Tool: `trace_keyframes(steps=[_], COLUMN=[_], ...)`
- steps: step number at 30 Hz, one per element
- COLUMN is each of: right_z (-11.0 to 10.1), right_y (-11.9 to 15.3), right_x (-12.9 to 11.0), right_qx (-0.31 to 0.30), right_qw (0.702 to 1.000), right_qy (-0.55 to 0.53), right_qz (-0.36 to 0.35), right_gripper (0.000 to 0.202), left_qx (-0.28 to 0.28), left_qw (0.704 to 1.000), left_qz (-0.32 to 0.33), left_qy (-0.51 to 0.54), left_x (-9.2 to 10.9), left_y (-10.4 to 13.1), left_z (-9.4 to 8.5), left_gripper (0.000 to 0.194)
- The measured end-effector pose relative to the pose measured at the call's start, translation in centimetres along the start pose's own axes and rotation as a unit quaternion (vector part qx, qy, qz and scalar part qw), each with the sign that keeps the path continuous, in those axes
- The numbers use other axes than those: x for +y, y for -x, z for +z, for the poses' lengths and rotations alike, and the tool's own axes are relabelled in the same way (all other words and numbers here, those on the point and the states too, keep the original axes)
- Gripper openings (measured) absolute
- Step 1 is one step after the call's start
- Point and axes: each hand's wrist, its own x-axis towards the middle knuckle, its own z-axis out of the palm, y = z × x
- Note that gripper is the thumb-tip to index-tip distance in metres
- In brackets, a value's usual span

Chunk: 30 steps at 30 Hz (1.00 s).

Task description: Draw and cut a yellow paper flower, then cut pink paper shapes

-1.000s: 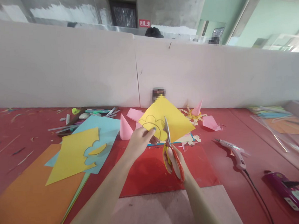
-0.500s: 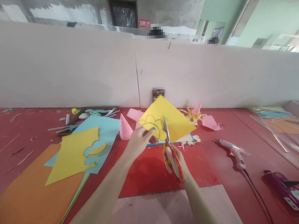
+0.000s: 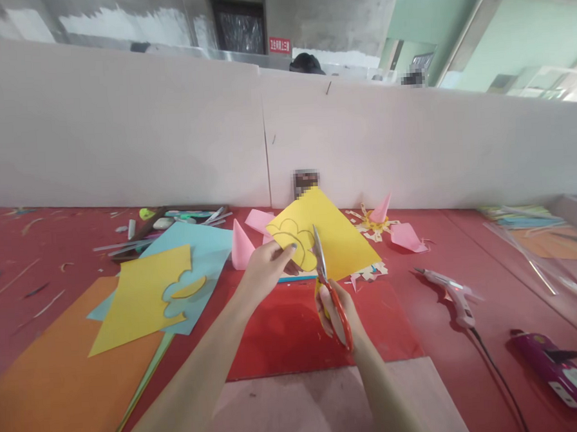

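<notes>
Your left hand (image 3: 266, 265) pinches the left part of a square yellow craft sheet (image 3: 338, 233) marked with a rounded-petal flower outline (image 3: 285, 228), raised over the near middle of the red counter (image 3: 447, 237). Your right hand (image 3: 352, 310) grips metal scissors with red and yellow handles (image 3: 343, 326), their blades at the sheet, just right of the outline. To the left stands a pink cone (image 3: 242, 245); to the right lies a pink glue gun (image 3: 449, 288) with a dark cord.
</notes>
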Motion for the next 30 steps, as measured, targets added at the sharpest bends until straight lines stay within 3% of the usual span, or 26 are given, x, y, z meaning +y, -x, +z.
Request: trace_keyframes(steps=[14,30], right_z=[-0.05,-0.02], right_y=[0.04,0.04], right_x=[0.11,0.22], right_qx=[0.004,0.003], right_qw=[1.000,0.999], right_qy=[0.022,0.029], right_qz=[0.004,0.014], right_gripper=[0.043,0.044], left_qx=[0.021,0.065], left_qw=[1.000,0.992], left_qz=[0.004,0.037], left_qy=[-0.008,-0.100], left_x=[0.73,0.71], left_y=[0.11,0.10], left_z=[-0.38,-0.91], left_gripper=[0.023,0.027])
